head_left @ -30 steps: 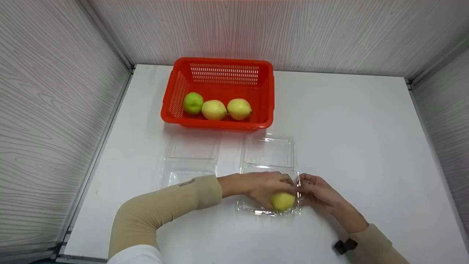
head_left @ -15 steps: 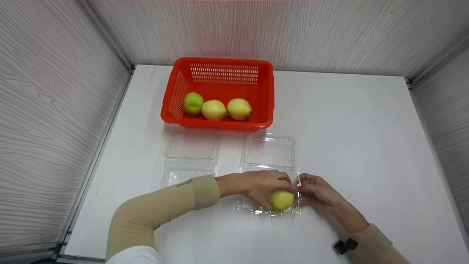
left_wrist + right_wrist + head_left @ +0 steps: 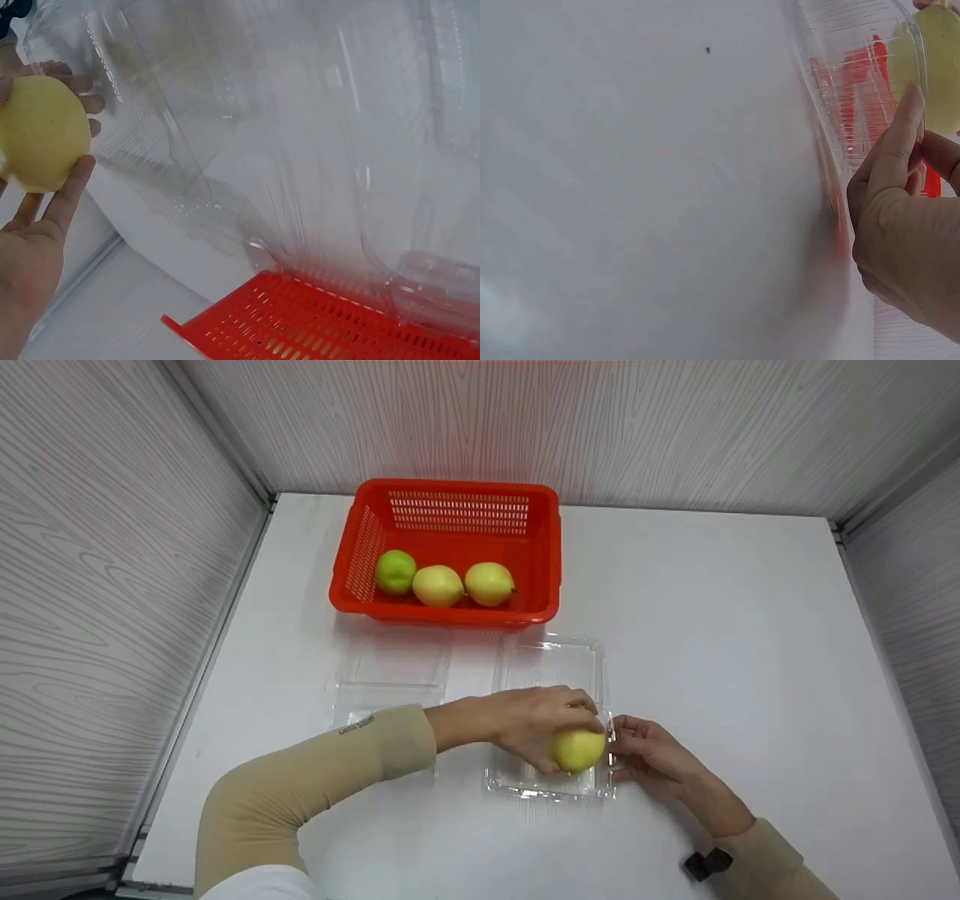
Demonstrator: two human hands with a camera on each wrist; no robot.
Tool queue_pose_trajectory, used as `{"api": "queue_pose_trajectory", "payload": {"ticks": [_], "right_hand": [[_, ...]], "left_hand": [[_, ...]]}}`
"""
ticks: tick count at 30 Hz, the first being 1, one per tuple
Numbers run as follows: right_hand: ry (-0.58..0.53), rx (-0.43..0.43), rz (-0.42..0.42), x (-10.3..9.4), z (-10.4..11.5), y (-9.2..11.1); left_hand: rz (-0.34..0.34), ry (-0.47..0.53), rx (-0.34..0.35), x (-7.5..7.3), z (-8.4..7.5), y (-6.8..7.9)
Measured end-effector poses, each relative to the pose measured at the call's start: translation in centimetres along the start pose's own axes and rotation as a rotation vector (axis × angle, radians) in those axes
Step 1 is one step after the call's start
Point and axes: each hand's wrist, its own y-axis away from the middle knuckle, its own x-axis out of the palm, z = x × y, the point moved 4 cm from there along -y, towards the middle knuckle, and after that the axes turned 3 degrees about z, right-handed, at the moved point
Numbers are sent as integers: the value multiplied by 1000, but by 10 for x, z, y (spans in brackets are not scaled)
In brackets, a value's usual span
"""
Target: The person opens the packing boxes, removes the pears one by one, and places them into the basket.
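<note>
In the head view my left hand (image 3: 536, 721) grips a yellow pear (image 3: 578, 751) over the near half of an open clear plastic clamshell box (image 3: 551, 791). The left wrist view shows fingers and thumb around the pear (image 3: 46, 135), with the clear plastic beside it. My right hand (image 3: 660, 757) is at the box's right side. Seen from the right wrist, that hand (image 3: 907, 217) pinches the box's rim, one finger lying along the outer wall (image 3: 855, 82). The pear is just beyond this rim.
Behind the boxes stands a red plastic basket (image 3: 446, 616) with a green apple (image 3: 395, 572), a yellow pear (image 3: 438, 586) and another yellow pear (image 3: 490, 583). A second open clear box (image 3: 390, 664) lies to the left, partly covered by my left forearm.
My left hand, with the pear in it, has risen and shifted toward the basket, after first sitting lower in the box. The right hand stays at the box's edge.
</note>
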Motion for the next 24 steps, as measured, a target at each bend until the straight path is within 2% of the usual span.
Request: {"api": "queue_pose_trajectory", "payload": {"ticks": [7, 15, 20, 24], "right_hand": [[6, -6, 16, 0, 0, 0], [20, 4, -36, -3, -1, 0], [40, 7, -56, -3, -1, -1], [45, 2, -56, -3, 0, -1]], "left_hand": [[-47, 15, 3, -28, 3, 9], [-148, -26, -20, -64, 15, 19], [-212, -21, -83, -89, 27, 29], [-301, -3, -126, -108, 44, 39]]}}
